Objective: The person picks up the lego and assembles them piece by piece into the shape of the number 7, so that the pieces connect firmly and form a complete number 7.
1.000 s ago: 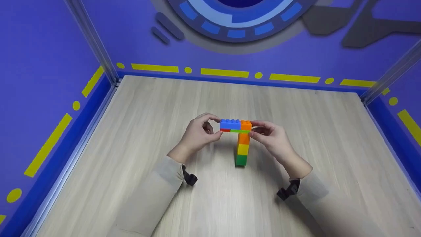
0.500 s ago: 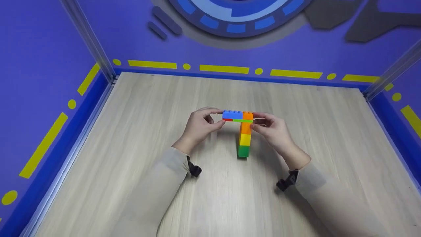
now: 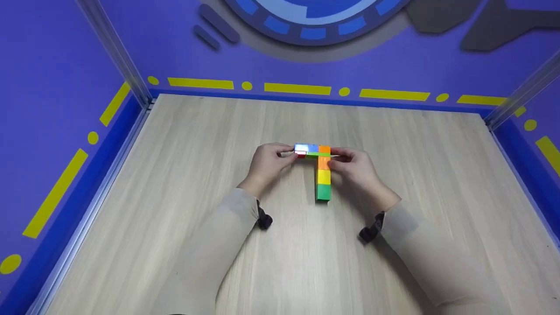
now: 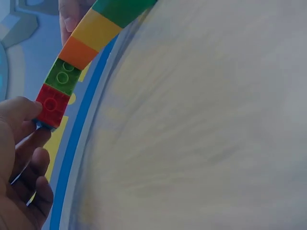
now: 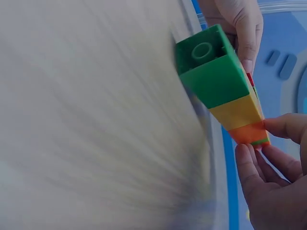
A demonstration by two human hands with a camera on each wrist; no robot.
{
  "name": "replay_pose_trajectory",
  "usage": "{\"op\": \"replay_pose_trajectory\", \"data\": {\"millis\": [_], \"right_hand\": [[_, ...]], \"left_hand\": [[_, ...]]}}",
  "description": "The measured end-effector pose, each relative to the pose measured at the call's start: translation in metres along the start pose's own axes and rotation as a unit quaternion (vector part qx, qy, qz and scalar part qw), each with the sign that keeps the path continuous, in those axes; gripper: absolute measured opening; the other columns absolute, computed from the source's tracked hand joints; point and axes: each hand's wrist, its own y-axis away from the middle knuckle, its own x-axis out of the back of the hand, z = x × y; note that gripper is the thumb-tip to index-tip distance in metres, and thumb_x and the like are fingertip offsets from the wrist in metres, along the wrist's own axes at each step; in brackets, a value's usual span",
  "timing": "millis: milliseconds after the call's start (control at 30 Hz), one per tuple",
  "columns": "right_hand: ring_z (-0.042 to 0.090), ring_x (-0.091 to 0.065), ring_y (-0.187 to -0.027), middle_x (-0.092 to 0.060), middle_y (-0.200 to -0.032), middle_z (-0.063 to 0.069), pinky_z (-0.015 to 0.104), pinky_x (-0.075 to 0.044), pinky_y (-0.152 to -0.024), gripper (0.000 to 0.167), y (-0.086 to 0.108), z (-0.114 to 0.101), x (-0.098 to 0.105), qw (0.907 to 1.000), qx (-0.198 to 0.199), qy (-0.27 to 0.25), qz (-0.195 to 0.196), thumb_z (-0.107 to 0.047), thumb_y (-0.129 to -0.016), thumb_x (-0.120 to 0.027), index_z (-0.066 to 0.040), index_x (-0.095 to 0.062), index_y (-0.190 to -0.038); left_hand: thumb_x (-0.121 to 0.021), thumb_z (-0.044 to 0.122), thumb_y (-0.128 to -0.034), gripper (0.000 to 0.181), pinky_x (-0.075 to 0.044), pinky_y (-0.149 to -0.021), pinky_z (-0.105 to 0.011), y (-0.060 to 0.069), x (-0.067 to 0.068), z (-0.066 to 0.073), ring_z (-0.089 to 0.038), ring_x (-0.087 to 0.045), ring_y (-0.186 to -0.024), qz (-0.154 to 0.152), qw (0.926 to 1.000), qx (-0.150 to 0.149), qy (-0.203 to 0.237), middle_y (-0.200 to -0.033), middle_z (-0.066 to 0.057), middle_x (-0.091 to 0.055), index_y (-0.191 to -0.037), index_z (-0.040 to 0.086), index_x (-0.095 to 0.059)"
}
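Both hands hold a joined toy building-block piece up off the table. Its column runs from a green block (image 3: 323, 192) through a yellow block (image 3: 323, 177) to an orange block (image 3: 323, 163). From the column's top an arm reaches left, with a blue block (image 3: 312, 148) over a red block (image 4: 52, 103) and a light green block (image 4: 63, 75). My left hand (image 3: 271, 164) pinches the arm's outer end between thumb and fingers. My right hand (image 3: 355, 166) pinches the piece near the top of the column. The right wrist view shows the green block's hollow underside.
A pale wood-grain table (image 3: 280, 262) spreads beneath the hands. Blue panels (image 3: 280, 65) with yellow markings stand at the back and sides, with metal posts (image 3: 116, 52) at the corners. A black wrist strap (image 3: 372, 228) is on the right sleeve.
The piece has tipped back, so its top studs have dropped from sight and its front faces me more. Both hands keep their pinch and turn with it. The head view has shifted slightly.
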Motion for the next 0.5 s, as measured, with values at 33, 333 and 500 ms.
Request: {"op": "replay_pose_trajectory", "data": {"millis": [33, 333, 500], "right_hand": [[0.028, -0.060, -0.137, -0.065, -0.155, 0.014, 0.033, -0.052, -0.120, 0.055, -0.002, 0.001, 0.000, 1.0000, 0.001, 0.000, -0.001, -0.019, -0.109, -0.075, -0.007, -0.061, -0.161], [0.031, -0.062, -0.142, -0.065, -0.158, 0.020, 0.045, -0.049, -0.128, 0.055, -0.012, 0.007, -0.002, 0.9997, 0.004, 0.024, -0.009, -0.018, -0.109, -0.073, -0.002, -0.061, -0.159], [0.034, -0.060, -0.147, -0.064, -0.161, 0.020, 0.050, -0.046, -0.132, 0.057, -0.015, 0.010, -0.001, 0.9984, 0.010, 0.050, -0.022, -0.020, -0.108, -0.073, -0.001, -0.060, -0.160]], "left_hand": [[-0.085, 0.026, -0.1027, 0.031, -0.063, -0.100, -0.036, -0.001, 0.000, 0.000, -0.022, -0.077, -0.114, -0.001, 0.9999, 0.003, -0.010, -0.129, -0.007, -0.086, -0.131, 0.013, -0.086], [-0.085, 0.026, -0.1032, 0.026, -0.057, -0.106, -0.041, -0.004, -0.005, 0.004, -0.028, -0.066, -0.122, 0.000, 0.9964, 0.025, -0.081, -0.122, -0.007, -0.086, -0.124, 0.011, -0.088], [-0.084, 0.026, -0.1040, 0.026, -0.056, -0.110, -0.040, -0.006, -0.008, 0.004, -0.026, -0.065, -0.125, -0.012, 0.9939, 0.055, -0.095, -0.123, -0.005, -0.086, -0.125, 0.011, -0.088]]}}
